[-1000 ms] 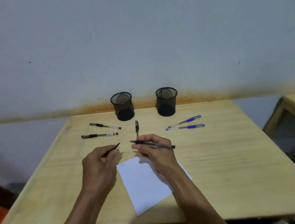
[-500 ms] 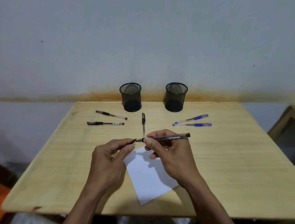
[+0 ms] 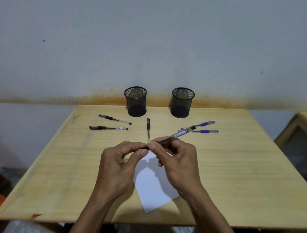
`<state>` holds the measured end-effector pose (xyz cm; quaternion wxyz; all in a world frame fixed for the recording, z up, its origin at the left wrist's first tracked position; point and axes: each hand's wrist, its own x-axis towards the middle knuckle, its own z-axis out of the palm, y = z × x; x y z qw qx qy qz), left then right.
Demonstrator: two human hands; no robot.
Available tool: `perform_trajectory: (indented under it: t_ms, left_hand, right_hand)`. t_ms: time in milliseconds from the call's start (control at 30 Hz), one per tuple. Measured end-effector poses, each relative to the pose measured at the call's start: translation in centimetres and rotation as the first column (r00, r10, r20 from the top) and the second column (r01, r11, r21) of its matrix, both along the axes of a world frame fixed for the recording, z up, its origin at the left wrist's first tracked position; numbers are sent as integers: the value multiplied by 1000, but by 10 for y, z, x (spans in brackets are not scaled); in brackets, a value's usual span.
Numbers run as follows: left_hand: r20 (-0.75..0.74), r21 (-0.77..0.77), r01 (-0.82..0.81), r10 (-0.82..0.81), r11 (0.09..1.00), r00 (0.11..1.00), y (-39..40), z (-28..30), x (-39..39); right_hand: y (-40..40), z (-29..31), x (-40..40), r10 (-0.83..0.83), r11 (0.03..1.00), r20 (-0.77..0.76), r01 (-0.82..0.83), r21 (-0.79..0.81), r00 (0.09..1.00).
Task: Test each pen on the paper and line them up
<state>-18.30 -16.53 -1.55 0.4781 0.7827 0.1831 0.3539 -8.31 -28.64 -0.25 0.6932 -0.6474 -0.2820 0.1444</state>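
Above the white paper sheet (image 3: 152, 186), both hands pinch 1 clear black-inked pen (image 3: 177, 135), left hand (image 3: 117, 167) at its cap, right hand (image 3: 178, 164) on its barrel; 5 pens lie loosely unaligned.

Dim even light, soft shadows, wide-angle bowing

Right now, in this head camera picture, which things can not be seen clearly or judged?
- Tip of the held pen: covered by the left hand and right hand where they meet; cap on or off is unclear.
- Paper: its far part lies behind both hands, so any ink marks there are hidden.
- Inside of the mesh cups: too dark to judge.
- Pen label print: too small to read.
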Motion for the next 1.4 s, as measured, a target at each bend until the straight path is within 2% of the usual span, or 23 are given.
perform_trajectory:
  t_ms: [267,300,367,400,467,533,600,667,733,833,933,1033,1200,1400]
  left_hand:
    - [-6,10,1,-1,1000,1000,-12,-1,5]
    - [-12,8,-2,2,1000,1000,-13,-1,6]
    - [-28,43,-23,24,999,999,-15,-1,8]
    - [-33,80,-39,42,996,999,-14,0,9]
    - [-35,175,-54,61,983,998,-14,3,13]
    - [-44,280,-14,27,960,999,-17,6,19]
    - [-56,370,69,-52,926,997,-27,10,29]
    - [-47,422,143,-135,895,990,-41,15,40]
    - [-29,450,202,-212,870,977,-59,19,54]
    - [-33,451,321,-344,833,938,-90,21,76]
    - [-75,412,436,-448,800,891,-127,22,96]
    - [-168,387,537,-515,750,841,-165,14,115]
    - [-401,429,661,-526,615,750,-215,-14,146]
    - [-569,508,701,-416,500,709,-253,-48,175]
  right_hand:
    - [-12,5,3,-13,1000,-14,13,-21,1000]
    - [-15,5,3,-44,996,7,45,-73,999]
    - [-24,3,3,-181,949,153,213,-231,972]
    - [-30,3,2,-265,912,251,326,-248,931]
    - [-43,10,2,-361,862,518,489,-130,775]
    - [-54,15,6,-291,841,775,536,-73,562]
    - [-65,14,18,-174,822,883,559,-114,437]
    - [-82,15,30,-101,785,923,600,-156,372]
    - [-108,15,38,-67,745,937,642,-181,342]
    - [-151,12,44,-96,712,924,674,-196,371]
    - [-197,3,46,-207,663,879,722,-197,430]
    - [-248,-9,38,-375,555,808,808,-198,455]
    - [-313,-35,21,-636,339,674,921,-194,376]
    - [-357,-71,-3,-851,148,472,968,-204,229]
